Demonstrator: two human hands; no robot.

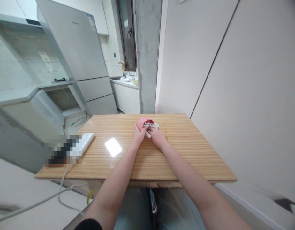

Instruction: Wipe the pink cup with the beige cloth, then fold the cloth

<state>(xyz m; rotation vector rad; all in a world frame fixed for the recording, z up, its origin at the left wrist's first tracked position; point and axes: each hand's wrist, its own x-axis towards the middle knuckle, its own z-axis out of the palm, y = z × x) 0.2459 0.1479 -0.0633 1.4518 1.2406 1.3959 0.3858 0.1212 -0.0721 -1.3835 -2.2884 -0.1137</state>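
Near the far middle of the wooden table (pixel 190 153), my left hand (pixel 138 135) is closed around the near left side of a soft pink piece of fabric (pixel 141 122), which has a darker red inner part. It looks like a small pouch or a folded cloth; I cannot tell which. My right hand (pixel 157 136) is closed on a crumpled off-white cloth (pixel 154 125) that lies against the pink fabric's opening. Both hands are close together, low over the tabletop, and the fingertips are partly hidden in the fabric.
At the table's left edge lies a white flat device (pixel 88 139), partly pixelated, beside a dark pixelated object (pixel 62 152). White cables (pixel 63 179) hang off that edge. A fridge (pixel 73 41) and a sink counter (pixel 124 84) stand beyond; a pale wall panel (pixel 221 95) rises at the right.
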